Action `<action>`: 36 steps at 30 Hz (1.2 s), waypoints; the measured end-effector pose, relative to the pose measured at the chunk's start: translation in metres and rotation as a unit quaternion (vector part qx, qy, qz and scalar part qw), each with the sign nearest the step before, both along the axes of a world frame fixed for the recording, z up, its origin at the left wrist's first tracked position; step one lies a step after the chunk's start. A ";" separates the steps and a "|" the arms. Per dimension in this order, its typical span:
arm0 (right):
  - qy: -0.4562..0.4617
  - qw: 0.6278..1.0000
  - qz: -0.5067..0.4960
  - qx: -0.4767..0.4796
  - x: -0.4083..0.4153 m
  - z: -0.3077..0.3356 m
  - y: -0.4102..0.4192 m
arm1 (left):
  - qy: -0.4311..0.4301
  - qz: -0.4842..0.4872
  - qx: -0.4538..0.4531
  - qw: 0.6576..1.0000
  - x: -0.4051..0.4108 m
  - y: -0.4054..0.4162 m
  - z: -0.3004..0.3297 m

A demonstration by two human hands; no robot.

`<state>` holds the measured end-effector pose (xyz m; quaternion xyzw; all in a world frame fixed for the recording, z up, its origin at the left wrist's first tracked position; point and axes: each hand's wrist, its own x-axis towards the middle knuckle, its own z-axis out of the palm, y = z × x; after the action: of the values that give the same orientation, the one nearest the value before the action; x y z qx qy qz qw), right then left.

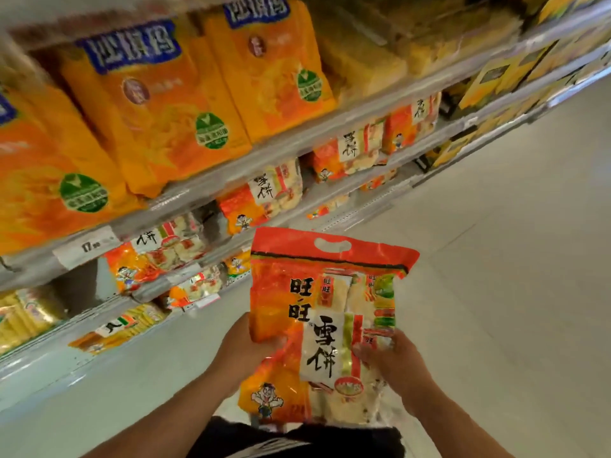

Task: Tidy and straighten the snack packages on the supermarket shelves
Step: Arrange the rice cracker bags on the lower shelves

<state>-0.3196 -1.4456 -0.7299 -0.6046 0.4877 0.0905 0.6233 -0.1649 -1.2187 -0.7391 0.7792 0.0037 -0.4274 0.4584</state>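
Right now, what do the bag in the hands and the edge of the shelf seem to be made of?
The snack bag looks like thin glossy plastic film: it creases, shines, and has a clear window showing pale rice crackers. Both the left hand and right hand grip it. The shelf edge looks like pale painted metal with a clear plastic strip, though blur leaves this uncertain.

A pale tiled floor [496, 276] runs along the aisle to the right of the shelving. A white price tag [86, 246] reading 17 sits on the front edge of the upper shelf rail. At the bottom edge, dark clothing [297, 441] on the person shows.
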 end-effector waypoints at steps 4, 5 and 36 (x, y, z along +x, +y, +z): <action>0.006 0.994 0.104 0.033 0.047 -0.026 -0.045 | 0.011 0.088 0.073 0.993 -0.001 -0.017 -0.018; 0.009 0.990 0.133 0.041 0.058 -0.032 -0.058 | 0.015 0.110 0.094 0.989 -0.005 -0.024 -0.022; -0.040 0.967 0.248 0.048 0.230 -0.405 -0.177 | -0.098 0.212 0.064 0.970 0.113 -0.081 -0.406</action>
<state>-0.0897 -1.6223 -1.1350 -0.6792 0.2917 0.2413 0.6288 -0.0518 -1.3001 -1.1449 0.8263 0.1512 -0.2413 0.4859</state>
